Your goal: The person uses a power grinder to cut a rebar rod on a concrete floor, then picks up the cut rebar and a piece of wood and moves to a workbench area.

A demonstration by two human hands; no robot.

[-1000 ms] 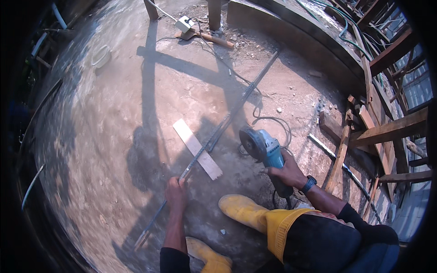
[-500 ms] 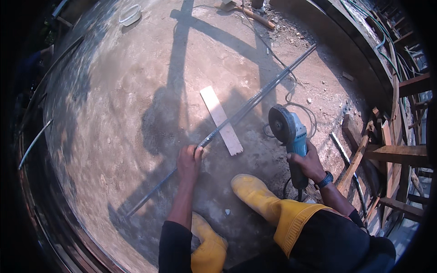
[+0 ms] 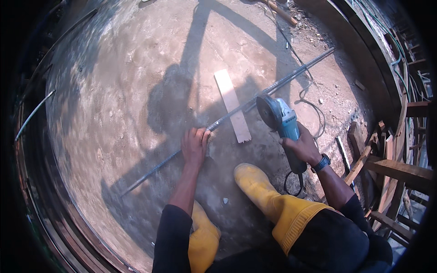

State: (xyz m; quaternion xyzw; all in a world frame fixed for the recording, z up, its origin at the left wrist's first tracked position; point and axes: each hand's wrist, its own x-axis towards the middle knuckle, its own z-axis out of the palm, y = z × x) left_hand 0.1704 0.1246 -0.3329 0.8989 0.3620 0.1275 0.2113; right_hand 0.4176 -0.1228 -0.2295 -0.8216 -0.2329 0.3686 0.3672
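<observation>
My left hand (image 3: pixel 195 144) is wrapped round a long ribbed steel rebar (image 3: pixel 159 164) that runs slantwise over the ground from lower left to upper right. A flat, pale wooden board (image 3: pixel 231 102) lies under the bar, just beyond that hand. In my right hand (image 3: pixel 304 144) is a teal and black angle grinder (image 3: pixel 290 127), gripped by its body. Its dark disc and guard (image 3: pixel 268 111) tilt up close beside the bar; whether they touch cannot be made out. A second length of bar (image 3: pixel 291 78) seems to lie alongside at the far end.
The grinder's cable (image 3: pixel 324 119) loops over the ground to the right. Timber offcuts and beams (image 3: pixel 396 170) crowd the right side. Yellow boots (image 3: pixel 257 182) stand nearby. A wooden handle (image 3: pixel 282 12) lies at the far end, and a long dark beam (image 3: pixel 359 50) borders the ground.
The grinder has moved left, nearer the bar and board. My left hand still grips the bar. The whole view has shifted, with the far ground partly leaving it.
</observation>
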